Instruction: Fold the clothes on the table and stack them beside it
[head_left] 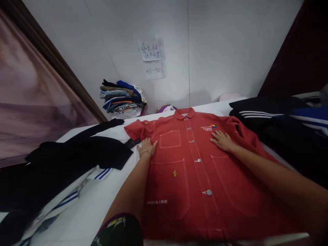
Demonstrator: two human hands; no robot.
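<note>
A red button-up jacket [176, 188] lies front side up on the white table, its collar at the far end and its hem near me. It has a row of buttons, pale stitched pockets and small printed lettering. My left hand [147, 147], with a bracelet at the wrist, rests flat at the jacket's left edge below the sleeve, fingers spread. On the right chest, just under the lettering, my right hand [222, 140] lies flat with its fingers apart. The left sleeve is bent inward near the shoulder; the right sleeve runs down beside my right forearm.
Black and white garments [84, 153] are spread along the left of the white table [102, 205]. Dark clothes with white stripes [261, 114] are heaped at the right. A stack of folded clothes [123, 97] stands by the wall, below paper signs [153, 51]. A curtain [33, 82] hangs at left.
</note>
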